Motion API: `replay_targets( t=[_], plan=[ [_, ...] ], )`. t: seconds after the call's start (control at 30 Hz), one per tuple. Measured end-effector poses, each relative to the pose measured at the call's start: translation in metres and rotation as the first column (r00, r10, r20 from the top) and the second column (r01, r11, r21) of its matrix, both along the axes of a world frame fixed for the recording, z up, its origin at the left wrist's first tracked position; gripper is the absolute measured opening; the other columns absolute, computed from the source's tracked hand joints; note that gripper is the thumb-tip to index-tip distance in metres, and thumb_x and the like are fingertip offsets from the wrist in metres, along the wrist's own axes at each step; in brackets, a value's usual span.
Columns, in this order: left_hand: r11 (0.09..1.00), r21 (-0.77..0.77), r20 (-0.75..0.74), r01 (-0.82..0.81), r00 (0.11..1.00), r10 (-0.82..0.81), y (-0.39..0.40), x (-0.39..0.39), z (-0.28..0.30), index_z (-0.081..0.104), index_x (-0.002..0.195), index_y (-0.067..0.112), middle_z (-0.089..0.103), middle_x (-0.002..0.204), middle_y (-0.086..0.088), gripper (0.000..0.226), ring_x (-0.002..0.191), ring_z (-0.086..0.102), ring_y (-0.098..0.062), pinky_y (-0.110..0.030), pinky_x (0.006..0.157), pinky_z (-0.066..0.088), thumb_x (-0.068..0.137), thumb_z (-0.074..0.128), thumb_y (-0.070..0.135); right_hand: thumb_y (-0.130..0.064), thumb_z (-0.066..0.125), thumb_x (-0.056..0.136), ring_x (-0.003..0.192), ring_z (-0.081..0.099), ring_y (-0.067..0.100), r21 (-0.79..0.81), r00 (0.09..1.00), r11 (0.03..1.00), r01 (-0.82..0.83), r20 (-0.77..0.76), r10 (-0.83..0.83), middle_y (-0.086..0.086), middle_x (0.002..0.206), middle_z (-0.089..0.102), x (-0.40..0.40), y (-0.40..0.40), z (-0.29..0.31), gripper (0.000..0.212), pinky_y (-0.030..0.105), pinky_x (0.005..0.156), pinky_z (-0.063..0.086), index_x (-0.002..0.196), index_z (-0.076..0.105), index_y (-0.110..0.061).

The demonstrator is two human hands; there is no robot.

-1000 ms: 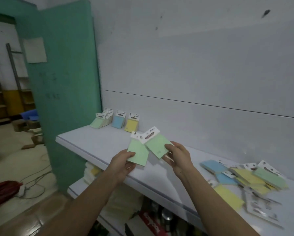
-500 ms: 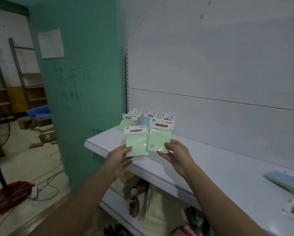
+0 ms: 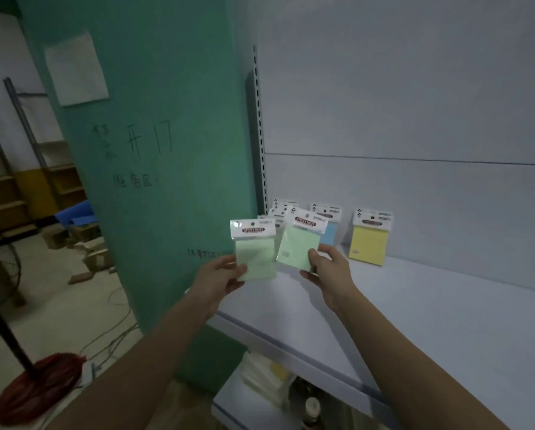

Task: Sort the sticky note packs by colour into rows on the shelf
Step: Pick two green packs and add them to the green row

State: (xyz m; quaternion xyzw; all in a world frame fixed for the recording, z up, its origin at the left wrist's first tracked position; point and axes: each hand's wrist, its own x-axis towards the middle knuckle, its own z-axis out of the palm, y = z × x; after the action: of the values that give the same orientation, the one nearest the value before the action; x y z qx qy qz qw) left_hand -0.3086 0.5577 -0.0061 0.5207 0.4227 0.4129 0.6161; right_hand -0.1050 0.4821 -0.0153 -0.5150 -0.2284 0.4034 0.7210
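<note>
Here the white shelf (image 3: 446, 321) is serving as the reference, running from the green wall panel (image 3: 154, 150) at its left end off to the right. Against the back of the shelf, packs are standing upright in rows: a yellow pack (image 3: 368, 243) furthest right, a blue pack (image 3: 328, 234) beside it, and a partly hidden row of packs (image 3: 280, 209) at the left end by the panel. Above the shelf's left front corner, the left hand (image 3: 219, 279) is pinching the lower left corner of a green pack (image 3: 255, 252), thumb on the face, fingers closed behind. Just right of it, the right hand (image 3: 325, 271) is gripping the lower right corner of a second green pack (image 3: 298, 245), thumb on the front, tilted slightly clockwise. Both packs are being held upright, clear of the shelf surface, edges nearly touching
</note>
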Motion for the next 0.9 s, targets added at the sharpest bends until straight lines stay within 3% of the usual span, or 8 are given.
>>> replay_targets(
  t=[0.3, 0.43, 0.53, 0.63, 0.73, 0.8, 0.9],
  plan=[
    [0.997, 0.042, -0.034, 0.064, 0.998, -0.062, 0.084, 0.001, -0.008, 0.059, 0.117, 0.0, 0.068, 0.107, -0.012, 0.036, 0.087, 0.067, -0.021, -0.021, 0.064, 0.059, 0.083, 0.068, -0.003, -0.008, 0.057, 0.095, 0.077, 0.058, 0.016, -0.019, 0.967, 0.967, 0.252, -0.031, -0.253, 0.006, 0.09, 0.055, 0.005, 0.059, -0.011, 0.017, 0.027, 0.06, 0.058, 0.111, 0.053, -0.007],
    [0.982, 0.101, -0.143, 0.162, 0.979, -0.147, 0.117, 0.016, -0.015, 0.058, 0.117, -0.003, 0.067, 0.095, -0.01, 0.035, 0.079, 0.065, -0.019, -0.022, 0.063, 0.058, 0.083, 0.066, -0.007, -0.008, 0.057, 0.094, 0.077, 0.059, 0.017, -0.023, 0.929, 0.929, 0.37, -0.016, -0.37, 0.008, 0.092, 0.058, 0.003, 0.071, -0.022, 0.018, 0.023, 0.054, 0.058, 0.111, 0.057, -0.003],
    [0.951, 0.202, -0.288, 0.235, 0.942, -0.172, 0.134, 0.028, -0.022, 0.059, 0.121, -0.004, 0.067, 0.091, -0.009, 0.039, 0.082, 0.065, -0.021, -0.024, 0.07, 0.055, 0.083, 0.067, -0.004, -0.01, 0.057, 0.093, 0.083, 0.064, 0.022, -0.04, 0.896, 0.896, 0.442, 0.059, -0.44, 0.013, 0.1, 0.064, 0.0, 0.077, -0.032, 0.019, 0.022, 0.053, 0.057, 0.11, 0.062, -0.002],
    [0.895, 0.344, -0.38, 0.283, 0.914, -0.143, 0.148, 0.036, -0.03, 0.062, 0.117, 0.004, 0.065, 0.085, -0.004, 0.034, 0.083, 0.062, -0.018, -0.015, 0.064, 0.045, 0.084, 0.068, 0.002, -0.01, 0.056, 0.094, 0.078, 0.066, 0.021, -0.029, 0.882, 0.887, 0.461, 0.128, -0.454, 0.008, 0.092, 0.068, -0.005, 0.079, -0.034, 0.009, 0.029, 0.061, 0.058, 0.096, 0.065, -0.008],
    [0.835, 0.458, -0.4, 0.305, 0.91, -0.113, 0.155, 0.04, -0.042, 0.065, 0.115, 0.007, 0.063, 0.094, -0.003, 0.029, 0.084, 0.061, -0.018, -0.027, 0.079, 0.05, 0.086, 0.066, 0.006, -0.006, 0.054, 0.096, 0.074, 0.064, 0.021, -0.017, 0.87, 0.874, 0.486, 0.101, -0.482, 0.01, 0.092, 0.066, -0.006, 0.076, -0.035, 0.007, 0.035, 0.071, 0.059, 0.093, 0.061, -0.007],
    [0.813, 0.506, -0.429, 0.287, 0.902, -0.051, 0.16, 0.041, -0.05, 0.066, 0.113, 0.01, 0.057, 0.102, -0.005, 0.028, 0.086, 0.06, -0.02, -0.032, 0.086, 0.049, 0.085, 0.068, 0.009, -0.004, 0.054, 0.096, 0.079, 0.063, 0.023, -0.005, 0.865, 0.868, 0.497, 0.082, -0.495, 0.012, 0.092, 0.064, -0.007, 0.074, -0.036, 0.006, 0.03, 0.062, 0.059, 0.094, 0.06, -0.004],
    [0.813, 0.512, -0.414, 0.278, 0.909, -0.05, 0.166, 0.045, -0.055, 0.065, 0.11, 0.01, 0.06, 0.1, -0.006, 0.026, 0.086, 0.06, -0.021, -0.032, 0.083, 0.049, 0.085, 0.067, 0.009, -0.005, 0.056, 0.095, 0.084, 0.064, 0.024, -0.02, 0.863, 0.866, 0.5, 0.099, -0.496, 0.014, 0.096, 0.065, -0.01, 0.075, -0.035, 0.008, 0.027, 0.058, 0.06, 0.1, 0.06, 0.0]
  ],
)
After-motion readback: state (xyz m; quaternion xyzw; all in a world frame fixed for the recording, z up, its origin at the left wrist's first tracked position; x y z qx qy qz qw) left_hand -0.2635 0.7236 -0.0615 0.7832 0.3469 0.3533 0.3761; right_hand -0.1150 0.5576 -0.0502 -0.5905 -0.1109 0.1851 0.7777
